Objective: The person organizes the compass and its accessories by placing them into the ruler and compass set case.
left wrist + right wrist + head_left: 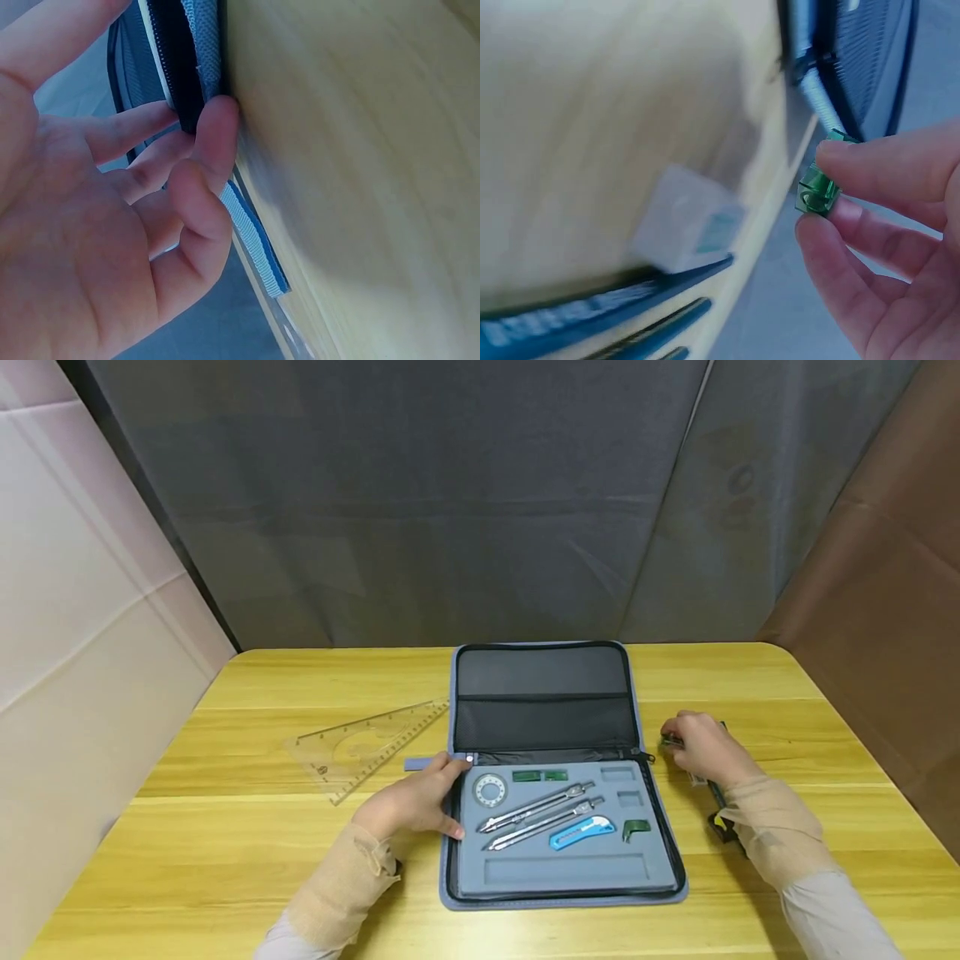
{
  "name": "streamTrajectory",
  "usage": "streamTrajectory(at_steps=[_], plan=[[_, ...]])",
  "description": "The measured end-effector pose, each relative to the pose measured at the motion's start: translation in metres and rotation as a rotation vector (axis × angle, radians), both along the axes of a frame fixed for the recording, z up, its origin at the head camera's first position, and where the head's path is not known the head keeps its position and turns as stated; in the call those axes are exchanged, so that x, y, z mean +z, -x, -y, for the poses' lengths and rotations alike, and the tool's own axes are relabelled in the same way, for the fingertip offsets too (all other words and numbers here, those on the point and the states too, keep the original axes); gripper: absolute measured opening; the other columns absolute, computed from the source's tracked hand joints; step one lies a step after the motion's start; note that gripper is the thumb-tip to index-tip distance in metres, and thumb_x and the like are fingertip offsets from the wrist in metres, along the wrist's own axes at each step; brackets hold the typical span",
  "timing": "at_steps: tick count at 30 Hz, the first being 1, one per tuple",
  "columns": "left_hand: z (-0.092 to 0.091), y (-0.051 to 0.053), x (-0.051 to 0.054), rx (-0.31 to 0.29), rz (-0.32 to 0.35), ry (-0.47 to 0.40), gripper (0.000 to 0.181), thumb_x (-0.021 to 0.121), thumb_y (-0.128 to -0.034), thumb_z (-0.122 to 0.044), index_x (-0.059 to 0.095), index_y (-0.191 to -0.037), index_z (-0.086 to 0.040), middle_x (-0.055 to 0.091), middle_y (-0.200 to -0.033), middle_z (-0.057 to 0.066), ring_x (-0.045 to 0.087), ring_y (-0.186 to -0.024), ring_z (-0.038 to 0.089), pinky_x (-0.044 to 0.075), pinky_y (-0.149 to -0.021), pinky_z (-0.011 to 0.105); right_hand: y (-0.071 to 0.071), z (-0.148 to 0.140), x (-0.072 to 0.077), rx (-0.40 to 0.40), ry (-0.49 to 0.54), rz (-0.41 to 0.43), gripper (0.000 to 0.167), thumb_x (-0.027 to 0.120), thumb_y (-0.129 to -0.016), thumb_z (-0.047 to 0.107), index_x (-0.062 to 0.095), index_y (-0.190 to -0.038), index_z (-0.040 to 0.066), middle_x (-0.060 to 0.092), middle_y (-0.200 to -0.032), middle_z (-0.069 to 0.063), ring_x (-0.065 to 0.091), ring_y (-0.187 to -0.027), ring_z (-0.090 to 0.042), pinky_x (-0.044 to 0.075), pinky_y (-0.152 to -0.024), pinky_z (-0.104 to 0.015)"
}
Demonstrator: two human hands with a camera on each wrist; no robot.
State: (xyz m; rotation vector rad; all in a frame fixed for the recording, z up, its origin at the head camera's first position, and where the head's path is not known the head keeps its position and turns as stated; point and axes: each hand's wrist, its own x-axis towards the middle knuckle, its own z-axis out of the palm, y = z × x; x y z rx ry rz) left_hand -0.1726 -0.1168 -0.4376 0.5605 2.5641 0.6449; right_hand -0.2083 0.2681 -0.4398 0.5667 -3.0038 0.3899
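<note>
An unzipped blue-grey drawing-set case (564, 906) lies open on the table. My left hand (416, 797) grips its left edge, thumb against the inner side and fingers along the zipper (174, 56). Inside, a grey tray (564, 889) holds two metal compasses (536, 807), a light-blue utility knife (582, 832), a round white disc (491, 790) and small green pieces (540, 775). To the right of the case, my right hand (708, 747) pinches a small clear green piece (817, 187) between thumb and fingers, above the table. Its exact kind is unclear.
A clear set square (367, 747) lies left of the case, near its cloth tab (423, 764). Below my right hand are a whitish block (686, 217) and several dark-blue slender items (660, 319). Grey, white and brown hangings enclose the table.
</note>
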Motion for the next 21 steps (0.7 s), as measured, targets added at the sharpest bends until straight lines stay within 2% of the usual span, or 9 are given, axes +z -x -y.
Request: streamTrajectory(at_steps=[7,13,21], plan=[[0.000,0.002,0.000,0.001,0.003,0.004,0.088,0.080,-0.0648,-0.025,0.033,-0.137,-0.005,0.023,-0.141,0.024,0.036,-0.123,0.037,0.036,-0.099,0.046,-0.003,0.010,0.009,0.054,0.040,-0.025,0.018,0.060,-0.072,-0.008,0.067,-0.089,-0.007,0.059,-0.079,-0.014,0.055,-0.065,-0.020,0.048,-0.057,-0.033],[0.000,0.003,-0.001,-0.003,0.001,0.005,0.087,0.079,-0.0658,-0.025,0.034,-0.137,-0.005,0.023,-0.141,0.023,0.036,-0.124,0.036,0.037,-0.098,0.045,-0.007,0.014,0.012,0.077,0.053,0.002,0.018,0.061,-0.073,-0.009,0.067,-0.089,-0.006,0.058,-0.078,-0.013,0.051,-0.061,-0.016,0.044,-0.054,-0.028],[0.000,0.004,-0.003,-0.018,-0.019,-0.010,0.086,0.080,-0.0645,-0.023,0.035,-0.135,-0.004,0.033,-0.132,0.017,0.040,-0.119,0.031,0.037,-0.098,0.042,-0.013,0.016,0.012,0.136,0.061,-0.013,0.015,0.065,-0.071,-0.009,0.067,-0.086,-0.005,0.055,-0.070,-0.006,0.043,-0.057,-0.011,0.038,-0.049,-0.025]])
